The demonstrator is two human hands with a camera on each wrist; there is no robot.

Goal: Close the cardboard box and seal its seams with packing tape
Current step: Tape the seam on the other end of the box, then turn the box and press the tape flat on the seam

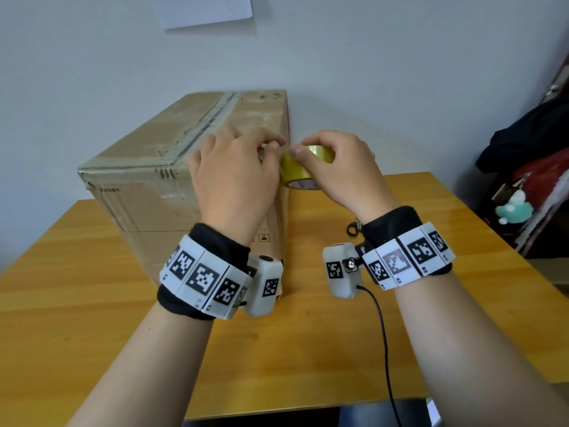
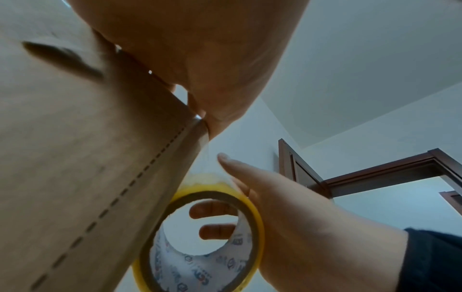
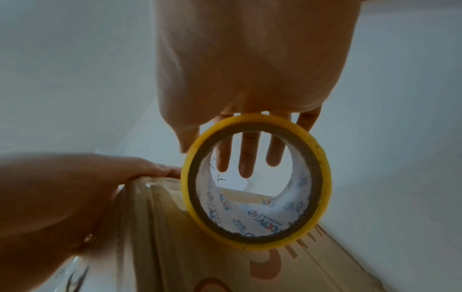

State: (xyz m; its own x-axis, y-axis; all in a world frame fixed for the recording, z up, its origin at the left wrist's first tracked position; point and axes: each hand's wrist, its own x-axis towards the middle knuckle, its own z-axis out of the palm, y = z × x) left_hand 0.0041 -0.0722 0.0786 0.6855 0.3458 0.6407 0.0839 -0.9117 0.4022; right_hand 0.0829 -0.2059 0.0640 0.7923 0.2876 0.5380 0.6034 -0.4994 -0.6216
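A closed brown cardboard box (image 1: 147, 167) stands on the wooden table (image 1: 308, 349), with old tape along its top seam. My left hand (image 1: 271, 147) lies over the box's near right top edge, thumb and forefinger pinching the clear free end of the tape there. Just right of that edge, my right hand (image 1: 335, 161) grips a yellow tape roll (image 1: 295, 171), thumb on the near side and fingers behind. In the left wrist view a short clear strip runs from the roll (image 2: 257, 217) up to the box's (image 2: 75, 158) corner. The right wrist view looks through the roll's (image 3: 322, 177) core.
The box's far end is near the white wall. A black cable (image 1: 381, 328) hangs from my right wrist camera, and a small black ring (image 1: 354, 228) lies on the table. Dark clothes and bags (image 1: 529, 143) pile up at the right. A paper sheet (image 1: 206, 10) is on the wall.
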